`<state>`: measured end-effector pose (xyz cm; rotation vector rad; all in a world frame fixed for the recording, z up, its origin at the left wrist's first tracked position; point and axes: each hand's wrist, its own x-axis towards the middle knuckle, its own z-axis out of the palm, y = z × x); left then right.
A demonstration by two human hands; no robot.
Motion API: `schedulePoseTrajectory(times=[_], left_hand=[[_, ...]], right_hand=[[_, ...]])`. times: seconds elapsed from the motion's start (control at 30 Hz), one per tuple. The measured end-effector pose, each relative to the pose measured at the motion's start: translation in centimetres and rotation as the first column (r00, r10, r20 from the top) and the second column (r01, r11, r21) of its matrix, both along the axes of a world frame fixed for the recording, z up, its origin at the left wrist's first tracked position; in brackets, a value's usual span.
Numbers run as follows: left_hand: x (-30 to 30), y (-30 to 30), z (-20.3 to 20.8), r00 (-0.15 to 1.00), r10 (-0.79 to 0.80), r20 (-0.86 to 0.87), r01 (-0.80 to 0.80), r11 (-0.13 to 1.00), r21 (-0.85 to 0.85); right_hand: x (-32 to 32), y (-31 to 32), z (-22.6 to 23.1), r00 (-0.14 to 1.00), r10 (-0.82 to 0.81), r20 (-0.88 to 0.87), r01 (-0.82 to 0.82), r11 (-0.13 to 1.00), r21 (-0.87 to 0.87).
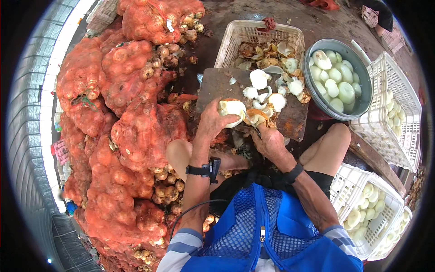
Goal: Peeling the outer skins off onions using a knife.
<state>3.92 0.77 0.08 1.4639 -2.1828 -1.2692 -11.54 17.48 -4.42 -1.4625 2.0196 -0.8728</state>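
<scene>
**Entry: onion peeling at a low board, seated worker**

- Left hand: fingers wrapped tight around a pale, half-peeled round onion, held just above the near edge of the dark, worn wooden cutting board.
- Right hand: closed, pressed against a brown papery flap of onion skin at the onion's right side; whether it grips a blade cannot be told.
- Step in hand, by judgement: stripping the outer skin; the onion is partly bare, so the skin on its right side is what remains. The next move would call for turning the onion in the left hand's grip to bring the unpeeled side round.
- On the board: white peeled pieces and trimmings, crowded toward its right half; left half mostly bare.
- Beyond the board: white slatted plastic basket of skins.
- Right of board: grey round metal basin of peeled white onions, just beside the board's far corner.
- Further right and lower right: white plastic crates of peeled onions.
- Left: heaped red mesh sacks of unpeeled onions, pressing close against the left knee; little room that side.
- Open room: narrow, between the knees and the board's near edge
</scene>
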Motion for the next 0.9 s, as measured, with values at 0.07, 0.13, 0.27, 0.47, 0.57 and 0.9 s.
schedulePoseTrajectory(times=[0.07, 0.13, 0.27, 0.47, 0.57, 0.9], left_hand=[[-0.3, 0.1, -0.1, 1.0, -0.001, 0.009, 0.002, 1.0, -0.014], [-0.6, 0.5, 0.1, 1.0, -0.003, 0.018, 0.003, 0.999, -0.032], [-1.3, 2.3, 1.3, 0.995, 0.002, 0.104, 0.013, 0.989, -0.15], [-1.6, 2.6, 1.9, 0.974, -0.095, 0.205, 0.125, 0.983, -0.137], [-2.1, 3.0, 3.0, 0.946, -0.131, 0.297, 0.173, 0.978, -0.12], [-2.6, 2.5, 2.9, 0.939, -0.176, 0.295, 0.22, 0.968, -0.124]], right_hand=[[0.1, -0.1, -0.9, 1.0, -0.009, 0.019, 0.01, 0.998, -0.055], [0.3, -0.1, -1.5, 0.999, -0.017, 0.04, 0.022, 0.993, -0.112], [0.6, -0.4, 0.5, 0.994, -0.051, 0.102, 0.06, 0.995, -0.086], [0.5, -0.7, -0.3, 0.999, 0.011, 0.043, -0.006, 0.993, -0.117], [0.9, -0.7, -0.7, 1.0, 0.03, -0.006, -0.031, 0.996, -0.086], [0.5, -1.1, -0.5, 0.999, -0.037, 0.019, 0.039, 0.993, -0.109]])
